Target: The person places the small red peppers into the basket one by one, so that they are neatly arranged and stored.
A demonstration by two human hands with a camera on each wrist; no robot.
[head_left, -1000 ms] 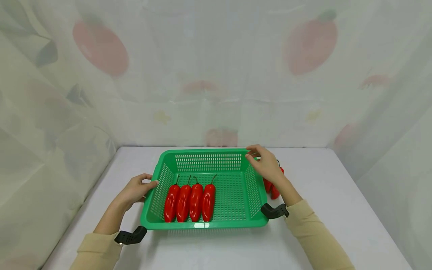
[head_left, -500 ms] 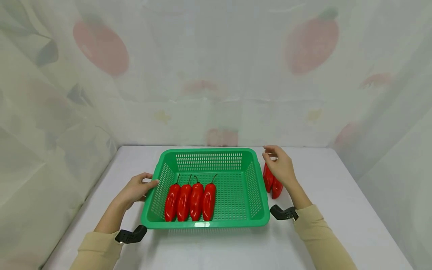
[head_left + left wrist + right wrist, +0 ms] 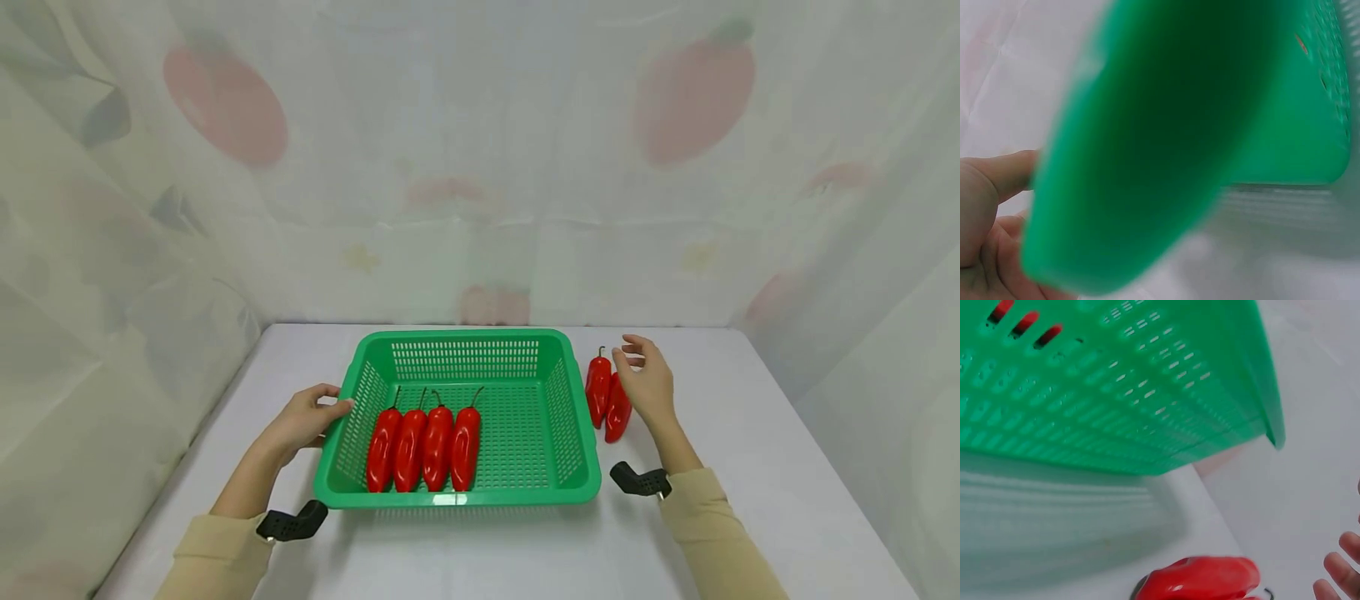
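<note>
A green perforated plastic basket (image 3: 517, 498) stands mid-table, with several red chili peppers (image 3: 408, 450) lined up side by side in its left half, stems pointing away. My left hand (image 3: 303, 417) grips the basket's left rim, thumb over the edge and fingers on the outside. Two more chili peppers lie to the right of the basket, the nearer-left one (image 3: 597, 390) beside a second one (image 3: 618, 412). Over the upper end of that second pepper is my right hand (image 3: 647, 383), fingers loosely bent and holding nothing; in the right wrist view its fingertips (image 3: 1341, 569) appear at the edge.
A white tabletop (image 3: 750, 467) carries everything. Behind it and along both sides hangs pale cloth (image 3: 570, 183) with faded fruit prints. A black wrist camera (image 3: 641, 481) sits on the right forearm, another black camera (image 3: 292, 522) on the left.
My right hand has left the basket's right rim and moved right and slightly toward me, uncovering the two loose peppers. The left hand and basket have stayed in place.
</note>
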